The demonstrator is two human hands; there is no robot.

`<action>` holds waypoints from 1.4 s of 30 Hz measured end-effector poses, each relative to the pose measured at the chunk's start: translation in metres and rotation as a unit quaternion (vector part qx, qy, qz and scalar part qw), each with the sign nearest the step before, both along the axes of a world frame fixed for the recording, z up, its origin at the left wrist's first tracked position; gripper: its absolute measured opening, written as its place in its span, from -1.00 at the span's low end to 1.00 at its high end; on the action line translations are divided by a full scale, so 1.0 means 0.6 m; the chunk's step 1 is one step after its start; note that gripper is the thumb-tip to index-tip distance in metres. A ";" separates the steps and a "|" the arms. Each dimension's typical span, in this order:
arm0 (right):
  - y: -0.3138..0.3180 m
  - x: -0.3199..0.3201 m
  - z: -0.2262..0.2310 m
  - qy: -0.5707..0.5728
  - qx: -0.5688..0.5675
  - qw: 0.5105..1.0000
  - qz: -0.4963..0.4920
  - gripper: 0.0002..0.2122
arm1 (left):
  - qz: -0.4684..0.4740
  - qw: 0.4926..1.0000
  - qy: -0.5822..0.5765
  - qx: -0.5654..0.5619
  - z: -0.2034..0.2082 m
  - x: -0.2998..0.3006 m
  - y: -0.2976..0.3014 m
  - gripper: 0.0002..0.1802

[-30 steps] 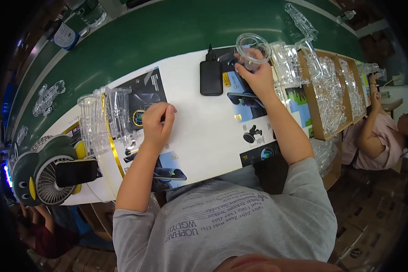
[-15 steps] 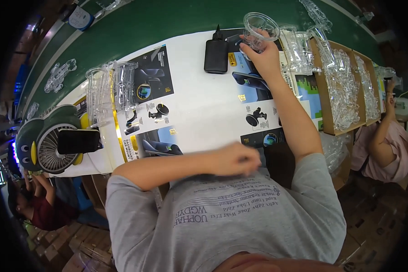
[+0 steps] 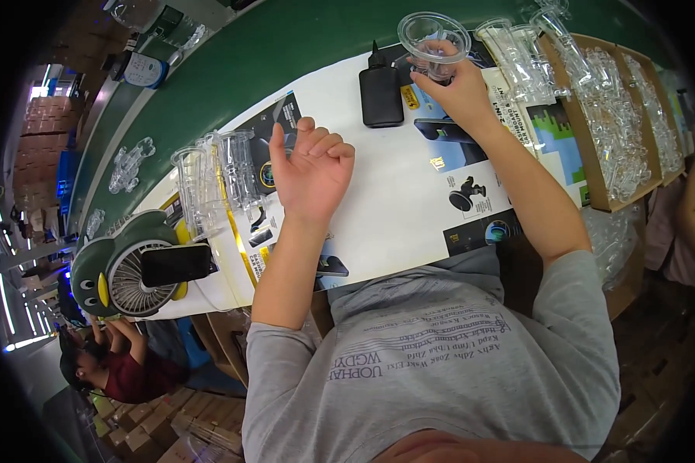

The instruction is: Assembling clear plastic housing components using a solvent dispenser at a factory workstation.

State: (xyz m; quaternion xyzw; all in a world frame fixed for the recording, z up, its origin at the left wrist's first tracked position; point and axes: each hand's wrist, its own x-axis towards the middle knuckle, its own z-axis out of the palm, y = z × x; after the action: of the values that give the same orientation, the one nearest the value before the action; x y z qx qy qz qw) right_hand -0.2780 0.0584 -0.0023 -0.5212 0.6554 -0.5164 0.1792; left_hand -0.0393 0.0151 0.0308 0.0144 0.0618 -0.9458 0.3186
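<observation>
My right hand (image 3: 462, 94) grips a clear plastic cup-shaped part with a wide round rim (image 3: 434, 37), holding it from below the rim at the far side of the table. My left hand (image 3: 313, 174) is raised over the left part of the white sheet, palm up, its fingers loosely bent and apart, with nothing in it. A black squeeze bottle with a pointed nozzle (image 3: 381, 94) stands between the two hands, nearer the right one. Left of my left hand lie clear plastic tubular parts (image 3: 222, 174). More clear parts (image 3: 517, 62) lie right of my right hand.
A cardboard tray (image 3: 589, 147) full of clear plastic pieces sits at the right. A green fan (image 3: 120, 270) with a black phone (image 3: 176, 265) in front stands at the left. Loose clear pieces (image 3: 131, 164) rest on the green tabletop (image 3: 232, 73). Co-workers sit on both sides.
My left hand has risen from near my waist to above the sheet and turned palm up with fingers apart. My right hand still holds the clear part. The view has shifted.
</observation>
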 end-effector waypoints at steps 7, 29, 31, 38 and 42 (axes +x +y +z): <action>-0.002 0.002 -0.001 -0.024 0.026 0.999 -0.007 -0.65 | 0.024 0.999 -0.049 -0.003 -0.016 0.006 -0.015 -0.61; 0.017 0.024 0.050 -0.059 0.016 0.997 -0.044 -0.67 | 0.275 0.615 -0.591 -0.443 -0.050 0.261 0.101 -0.43; 0.013 0.024 0.041 -0.060 -0.026 0.997 -0.038 -0.67 | 0.293 0.625 -0.596 -0.411 -0.069 0.271 0.115 -0.45; 0.015 0.025 0.036 -0.028 -0.003 0.997 -0.066 -0.68 | 0.205 0.606 -0.598 -0.482 -0.060 0.158 0.156 -0.51; 0.013 0.027 0.035 -0.032 -0.057 0.997 -0.041 -0.71 | 0.196 0.569 -0.627 -0.495 -0.060 0.104 0.165 -0.56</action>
State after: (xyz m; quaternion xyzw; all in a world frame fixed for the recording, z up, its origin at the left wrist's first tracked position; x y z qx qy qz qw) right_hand -0.2616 0.0662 0.0190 -0.4862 0.6400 -0.5762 0.1488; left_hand 0.0230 0.1139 -0.0051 0.4314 -0.6297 -0.4972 0.4126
